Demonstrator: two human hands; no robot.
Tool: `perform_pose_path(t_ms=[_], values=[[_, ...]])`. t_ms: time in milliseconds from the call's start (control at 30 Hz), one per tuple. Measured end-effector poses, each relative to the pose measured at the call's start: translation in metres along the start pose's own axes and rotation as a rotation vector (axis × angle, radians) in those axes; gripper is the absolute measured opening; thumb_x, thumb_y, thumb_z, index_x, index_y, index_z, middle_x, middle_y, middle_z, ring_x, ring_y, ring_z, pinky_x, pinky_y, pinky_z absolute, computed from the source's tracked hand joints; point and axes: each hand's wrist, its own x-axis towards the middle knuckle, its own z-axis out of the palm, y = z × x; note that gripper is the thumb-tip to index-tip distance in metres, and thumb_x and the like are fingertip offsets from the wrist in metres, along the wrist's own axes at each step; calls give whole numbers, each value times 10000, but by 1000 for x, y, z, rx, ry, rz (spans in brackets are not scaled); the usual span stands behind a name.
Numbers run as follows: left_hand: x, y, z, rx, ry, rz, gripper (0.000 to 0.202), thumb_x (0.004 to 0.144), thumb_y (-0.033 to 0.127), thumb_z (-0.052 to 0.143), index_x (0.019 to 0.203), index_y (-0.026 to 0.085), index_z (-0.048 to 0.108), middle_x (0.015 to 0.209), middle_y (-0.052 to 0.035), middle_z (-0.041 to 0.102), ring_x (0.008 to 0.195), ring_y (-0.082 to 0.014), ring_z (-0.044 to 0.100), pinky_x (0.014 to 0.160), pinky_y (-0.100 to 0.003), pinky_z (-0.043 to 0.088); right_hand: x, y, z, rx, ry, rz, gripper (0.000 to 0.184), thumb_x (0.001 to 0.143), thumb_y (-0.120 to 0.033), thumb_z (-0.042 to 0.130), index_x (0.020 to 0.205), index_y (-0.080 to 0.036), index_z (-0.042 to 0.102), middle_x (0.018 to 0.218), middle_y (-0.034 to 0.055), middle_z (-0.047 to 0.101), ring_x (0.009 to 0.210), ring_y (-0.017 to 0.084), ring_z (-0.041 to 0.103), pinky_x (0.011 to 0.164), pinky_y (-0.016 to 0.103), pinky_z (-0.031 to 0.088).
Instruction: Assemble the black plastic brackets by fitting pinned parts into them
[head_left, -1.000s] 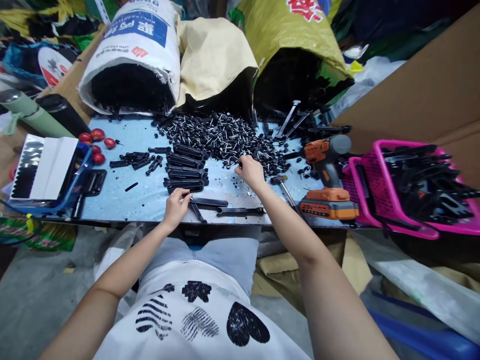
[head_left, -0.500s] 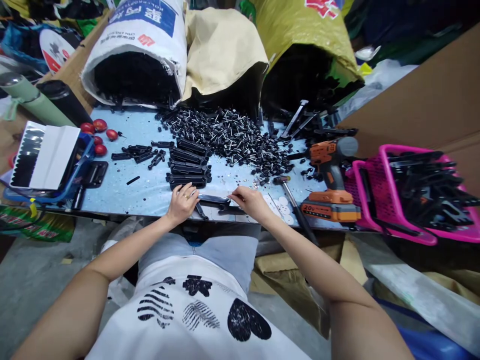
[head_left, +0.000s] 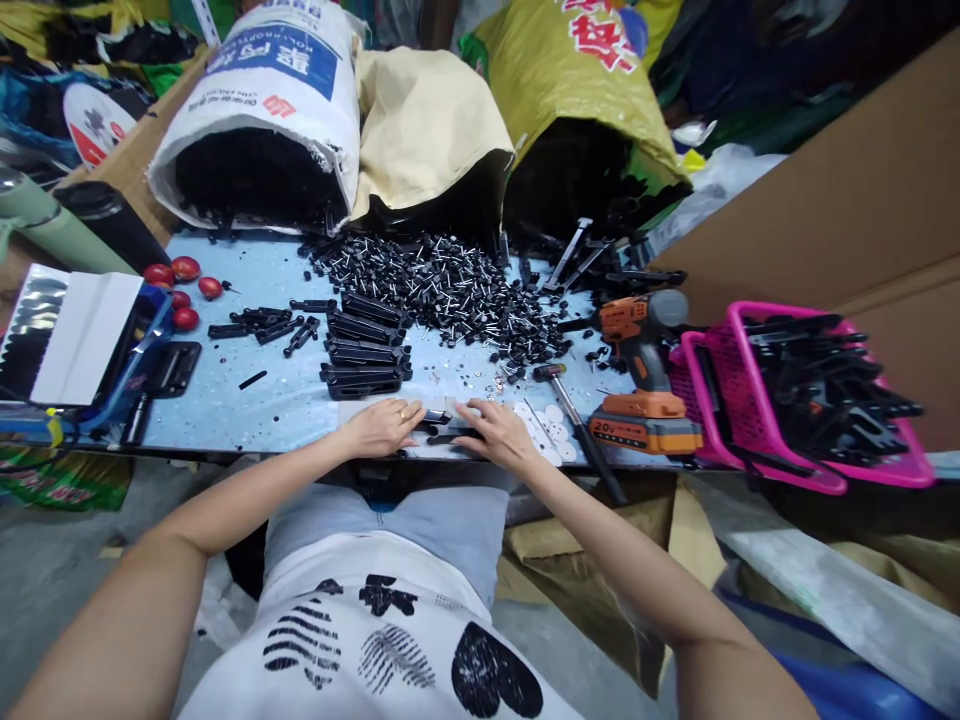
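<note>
At the front edge of the table, my left hand [head_left: 382, 428] is closed around the left part of a narrow black plastic part [head_left: 435, 416], whose right end sticks out past my fingertips. Just to its right, my right hand [head_left: 496, 432] lies low with bent fingers on a second dark plastic piece [head_left: 466, 436], partly hidden under the fingers. Behind my left hand is a row of long black plastic parts [head_left: 366, 352]. A big heap of small black pieces with metal pins [head_left: 442, 285] spreads farther back.
A hammer [head_left: 577, 415] and an orange cordless drill [head_left: 637, 360] are to the right, before pink baskets [head_left: 739, 330] of black parts. White discs [head_left: 559, 425] lie near the hammer. Several red fruits [head_left: 185, 268] and a blue tray [head_left: 161, 325] are left. Open sacks [head_left: 427, 120] line the back.
Both hands have come down closer to the table edge. My right hand has gone from a pinch at the part's end to lying lower over the dark piece. The view has shifted slightly.
</note>
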Motion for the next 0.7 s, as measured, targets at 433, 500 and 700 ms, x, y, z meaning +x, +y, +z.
perform_pose_path(t_ms=[433, 500, 700], values=[[-2, 3, -35, 9, 142, -304, 550, 978, 435, 256, 660, 146, 600, 639, -71, 622, 622, -170, 568, 543, -274, 351, 16, -28, -51, 43, 107, -141, 561, 947, -544, 324, 596, -149, 511, 543, 24, 497, 497, 103, 423, 515, 264, 204], [-15, 14, -53, -4, 218, -193, 553, 975, 440, 260, 607, 154, 556, 575, -52, 579, 553, -151, 524, 518, -268, 328, 19, -40, -70, 120, 166, -220, 547, 947, -531, 337, 580, -153, 484, 529, 14, 468, 481, 98, 395, 505, 265, 205], [-37, 85, -104, -641, 510, -7, 529, 989, 408, 147, 646, 170, 472, 517, -14, 472, 483, -114, 438, 497, -246, 328, 26, -102, -99, 846, 252, -500, 523, 961, -529, 288, 588, -190, 430, 477, -18, 358, 438, 104, 354, 463, 269, 234]])
